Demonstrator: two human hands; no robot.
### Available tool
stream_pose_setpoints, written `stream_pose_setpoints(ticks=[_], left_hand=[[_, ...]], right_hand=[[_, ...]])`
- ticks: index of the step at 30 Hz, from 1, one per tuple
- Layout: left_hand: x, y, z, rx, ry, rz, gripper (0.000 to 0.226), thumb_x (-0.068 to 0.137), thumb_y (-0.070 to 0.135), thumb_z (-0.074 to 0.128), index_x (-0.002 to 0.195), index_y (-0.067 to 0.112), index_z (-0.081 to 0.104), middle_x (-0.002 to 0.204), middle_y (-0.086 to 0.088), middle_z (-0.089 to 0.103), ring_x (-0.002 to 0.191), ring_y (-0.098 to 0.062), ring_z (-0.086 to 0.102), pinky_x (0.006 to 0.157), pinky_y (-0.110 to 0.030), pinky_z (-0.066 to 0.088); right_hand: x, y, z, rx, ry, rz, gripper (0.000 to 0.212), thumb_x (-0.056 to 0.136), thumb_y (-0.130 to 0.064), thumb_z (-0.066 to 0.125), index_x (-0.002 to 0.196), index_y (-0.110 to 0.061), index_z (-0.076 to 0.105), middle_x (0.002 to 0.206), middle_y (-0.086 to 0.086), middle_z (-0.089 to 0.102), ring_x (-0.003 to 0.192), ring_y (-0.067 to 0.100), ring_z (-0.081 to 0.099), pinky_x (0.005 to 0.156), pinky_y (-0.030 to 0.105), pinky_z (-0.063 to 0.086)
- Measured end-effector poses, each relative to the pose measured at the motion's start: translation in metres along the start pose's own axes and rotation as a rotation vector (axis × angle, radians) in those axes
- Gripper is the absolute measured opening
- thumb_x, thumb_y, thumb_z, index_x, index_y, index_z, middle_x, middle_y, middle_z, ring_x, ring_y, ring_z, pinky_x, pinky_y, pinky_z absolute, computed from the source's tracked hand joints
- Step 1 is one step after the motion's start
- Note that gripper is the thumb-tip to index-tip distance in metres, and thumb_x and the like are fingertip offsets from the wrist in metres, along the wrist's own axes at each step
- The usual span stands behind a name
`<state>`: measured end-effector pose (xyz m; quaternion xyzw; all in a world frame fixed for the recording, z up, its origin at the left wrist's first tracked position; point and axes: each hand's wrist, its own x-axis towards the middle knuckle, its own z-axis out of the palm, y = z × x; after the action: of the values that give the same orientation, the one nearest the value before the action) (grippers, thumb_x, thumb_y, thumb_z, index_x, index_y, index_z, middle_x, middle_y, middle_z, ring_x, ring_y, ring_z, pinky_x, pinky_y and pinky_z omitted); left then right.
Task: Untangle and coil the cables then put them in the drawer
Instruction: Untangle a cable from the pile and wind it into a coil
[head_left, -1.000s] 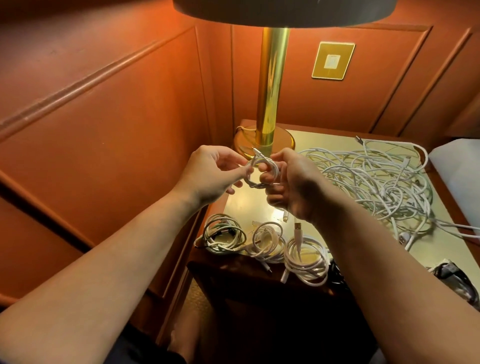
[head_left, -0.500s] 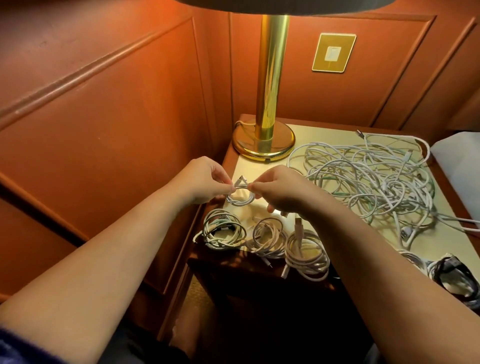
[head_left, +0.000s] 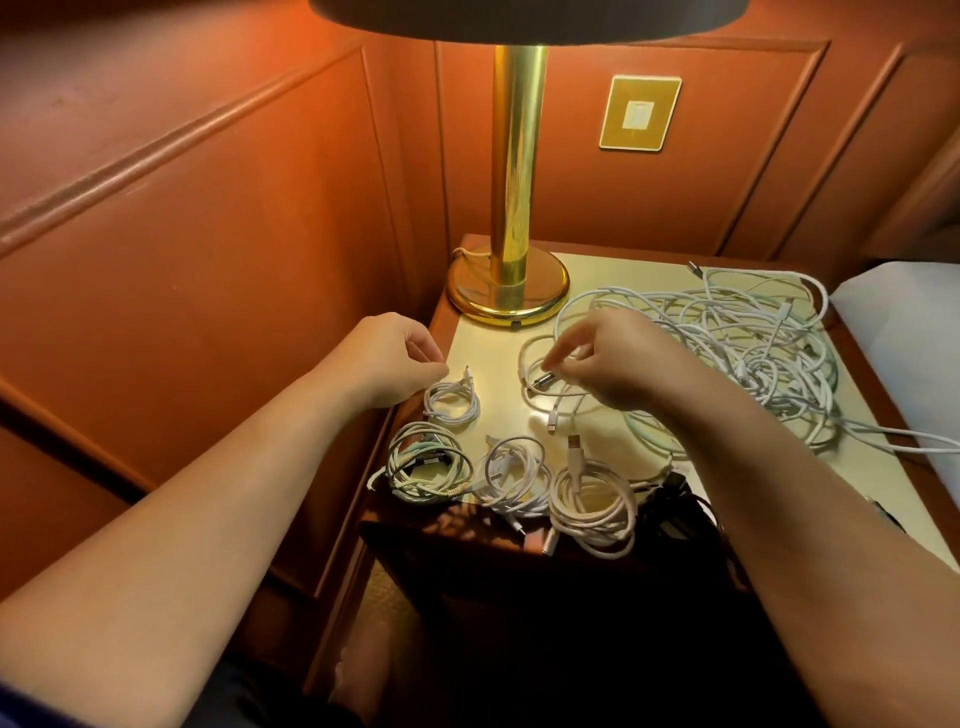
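Right hand (head_left: 613, 364) pinches a plug end (head_left: 543, 380) at the near edge of the tangled pile (head_left: 727, 353); the rest of the pile spreads behind and to the right of the grip. Left hand (head_left: 389, 358) hangs loosely curled, holding nothing, just beside the small coil (head_left: 451, 401). Three finished coils sit nearer the table edge, below both hands. Risks: pulling that end hard likely tightens knots or drags the pile over the coils; the front coils overhang the edge and could slip off. Drawer not visible.
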<state>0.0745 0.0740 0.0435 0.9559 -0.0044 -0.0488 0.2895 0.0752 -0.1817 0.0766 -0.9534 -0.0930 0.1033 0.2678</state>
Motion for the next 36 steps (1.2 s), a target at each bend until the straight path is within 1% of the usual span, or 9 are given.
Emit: stream_pose_setpoints(ticks=[3, 8, 12, 15, 21, 24, 28, 33, 36], left_hand=[[-0.002, 0.011, -0.002, 0.019, 0.024, 0.027, 0.008, 0.089, 0.037, 0.076, 0.090, 0.029, 0.076, 0.091, 0.011, 0.071, 0.083, -0.002, 0.064, 0.061, -0.021, 0.044], [-0.003, 0.034, -0.003, 0.021, 0.032, 0.072, 0.012, 0.090, 0.038, 0.076, 0.090, 0.026, 0.076, 0.087, 0.011, 0.068, 0.080, -0.002, 0.061, 0.059, -0.020, 0.041], [-0.002, 0.056, 0.006, 0.076, -0.008, 0.131, 0.018, 0.091, 0.038, 0.075, 0.093, 0.020, 0.078, 0.092, 0.006, 0.071, 0.087, -0.006, 0.064, 0.065, -0.022, 0.047], [0.000, 0.068, 0.011, 0.123, -0.043, 0.155, 0.023, 0.091, 0.040, 0.074, 0.093, 0.018, 0.080, 0.091, 0.004, 0.073, 0.085, -0.007, 0.065, 0.067, -0.024, 0.050], [0.004, 0.086, 0.023, 0.135, -0.173, 0.113, 0.042, 0.086, 0.060, 0.071, 0.082, 0.019, 0.079, 0.079, -0.001, 0.075, 0.078, -0.015, 0.068, 0.069, -0.037, 0.055], [0.005, 0.090, 0.026, 0.074, -0.225, 0.102, 0.032, 0.085, 0.053, 0.075, 0.083, 0.021, 0.080, 0.079, 0.004, 0.075, 0.081, -0.013, 0.068, 0.071, -0.034, 0.056], [0.002, 0.094, 0.020, 0.011, -0.168, 0.187, 0.009, 0.090, 0.032, 0.077, 0.085, 0.023, 0.079, 0.080, 0.009, 0.074, 0.082, -0.008, 0.068, 0.071, -0.031, 0.054], [-0.004, 0.100, 0.015, 0.190, -0.015, 0.263, 0.031, 0.093, 0.055, 0.064, 0.088, 0.024, 0.066, 0.087, 0.007, 0.065, 0.082, -0.008, 0.061, 0.070, -0.030, 0.054], [-0.007, 0.102, 0.024, 0.270, -0.012, 0.261, 0.037, 0.102, 0.053, 0.049, 0.083, 0.023, 0.061, 0.079, 0.001, 0.062, 0.072, -0.015, 0.057, 0.060, -0.032, 0.046]], right_hand=[[-0.001, 0.009, -0.008, -0.123, -0.055, 0.000, 0.016, 0.092, -0.020, 0.077, 0.099, -0.033, 0.082, 0.103, -0.006, 0.073, 0.090, 0.012, 0.067, 0.084, 0.036, 0.059], [-0.001, 0.014, 0.001, -0.230, -0.114, -0.116, 0.024, 0.090, -0.019, 0.080, 0.101, -0.040, 0.080, 0.087, -0.017, 0.059, 0.077, 0.004, 0.057, 0.057, 0.022, 0.038], [0.005, 0.015, 0.013, -0.361, -0.113, -0.165, 0.023, 0.084, -0.030, 0.084, 0.100, -0.046, 0.079, 0.097, -0.015, 0.064, 0.089, 0.012, 0.065, 0.071, 0.029, 0.054], [0.010, 0.017, 0.015, -0.391, -0.102, -0.195, 0.018, 0.082, -0.033, 0.084, 0.093, -0.047, 0.080, 0.099, -0.012, 0.069, 0.090, 0.016, 0.067, 0.077, 0.031, 0.058], [0.013, 0.027, 0.011, -0.169, 0.013, -0.305, 0.011, 0.089, -0.039, 0.080, 0.100, -0.035, 0.080, 0.090, -0.011, 0.067, 0.084, 0.015, 0.064, 0.067, 0.034, 0.051], [0.011, 0.032, 0.005, -0.041, 0.031, -0.319, 0.003, 0.092, -0.034, 0.077, 0.095, -0.034, 0.077, 0.088, -0.010, 0.064, 0.083, 0.013, 0.061, 0.074, 0.039, 0.054], [0.010, 0.039, 0.001, 0.084, 0.060, -0.338, 0.007, 0.094, -0.036, 0.074, 0.096, -0.030, 0.077, 0.090, -0.007, 0.064, 0.083, 0.009, 0.057, 0.072, 0.035, 0.049], [0.009, 0.041, -0.003, 0.118, 0.083, -0.385, 0.004, 0.096, -0.031, 0.071, 0.094, -0.031, 0.074, 0.089, -0.011, 0.063, 0.076, 0.001, 0.054, 0.065, 0.024, 0.042], [0.008, 0.040, -0.002, 0.126, 0.068, -0.387, 0.003, 0.097, -0.028, 0.071, 0.096, -0.030, 0.073, 0.090, -0.011, 0.064, 0.073, 0.000, 0.054, 0.063, 0.019, 0.039]])
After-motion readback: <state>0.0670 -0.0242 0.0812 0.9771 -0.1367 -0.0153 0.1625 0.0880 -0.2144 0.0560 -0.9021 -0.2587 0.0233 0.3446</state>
